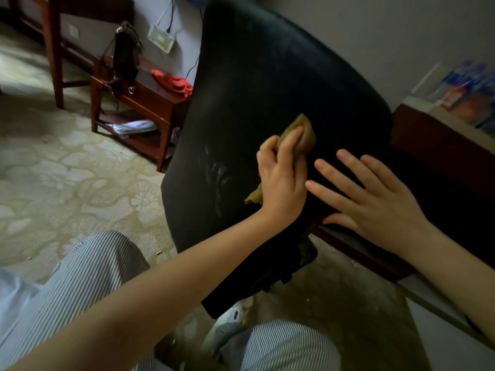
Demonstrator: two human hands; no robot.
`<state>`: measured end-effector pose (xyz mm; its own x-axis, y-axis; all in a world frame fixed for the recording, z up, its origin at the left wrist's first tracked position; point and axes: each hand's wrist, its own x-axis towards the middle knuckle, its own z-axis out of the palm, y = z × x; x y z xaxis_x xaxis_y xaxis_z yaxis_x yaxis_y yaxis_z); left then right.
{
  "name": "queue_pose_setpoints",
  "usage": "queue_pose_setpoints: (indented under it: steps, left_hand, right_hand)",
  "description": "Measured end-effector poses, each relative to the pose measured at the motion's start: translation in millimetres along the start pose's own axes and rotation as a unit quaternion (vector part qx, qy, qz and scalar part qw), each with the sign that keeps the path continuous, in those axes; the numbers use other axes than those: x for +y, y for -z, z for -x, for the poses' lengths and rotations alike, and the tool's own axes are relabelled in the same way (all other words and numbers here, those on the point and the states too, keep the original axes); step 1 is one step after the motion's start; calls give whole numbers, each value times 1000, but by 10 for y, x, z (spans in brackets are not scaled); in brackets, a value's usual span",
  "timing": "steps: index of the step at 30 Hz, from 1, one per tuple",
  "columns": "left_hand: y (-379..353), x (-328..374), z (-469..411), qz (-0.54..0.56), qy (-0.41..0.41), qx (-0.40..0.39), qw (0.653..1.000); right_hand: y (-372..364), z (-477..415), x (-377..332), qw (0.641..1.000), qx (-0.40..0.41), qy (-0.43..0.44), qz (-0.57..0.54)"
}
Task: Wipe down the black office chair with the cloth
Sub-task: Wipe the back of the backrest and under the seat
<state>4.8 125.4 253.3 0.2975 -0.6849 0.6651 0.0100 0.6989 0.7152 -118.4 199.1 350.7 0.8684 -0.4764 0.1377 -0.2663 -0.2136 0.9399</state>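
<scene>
Head view. Wiping step in hand, judged mid-stroke on the backrest of the black office chair. Clamps the cloth in the left grip: fingers curled over the olive wad, a tail of fabric hanging out at the grip's lower left. Presses the wad against the backrest, near its middle.

Pale smears just left of this grip, apart from the cloth; judged not yet wiped.

Lays the right grip flat on the chair just right of the left grip, near but not touching it: fingers straight and spread, nothing held, thumb along the lower edge. Judged a bracing hold against swivel or tilt.

Next move, as judged: calls for a firm sweep leftward across the smears, with even pressure and the brace on. Upper backrest above both grips dull, no marks made out. Seat and base mostly hidden below the arms; cannot tell their state.
</scene>
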Motion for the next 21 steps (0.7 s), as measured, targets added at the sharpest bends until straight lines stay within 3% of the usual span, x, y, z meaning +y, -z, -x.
queue_pose_setpoints:
  steps: [3,9,12,16,21]
  left_hand:
    - [-80,125,11,26,16,3,1000]
    - [-93,-103,386,-48,-215,-33,975]
    - [-3,-341,577,-76,-250,-54,964]
    - [138,-678,762,-108,-203,-56,972]
    - [319,-952,813,-95,10,-57,994]
  right_hand:
    - [3,-39,26,1000,11,-20,-13]
    - [96,-75,-32,998,-26,-40,-31]
    - [167,-150,-280,988,-90,-82,-92]
    - [114,-246,-502,977,-173,-81,-97]
    - [37,-433,-700,962,-256,-90,-33]
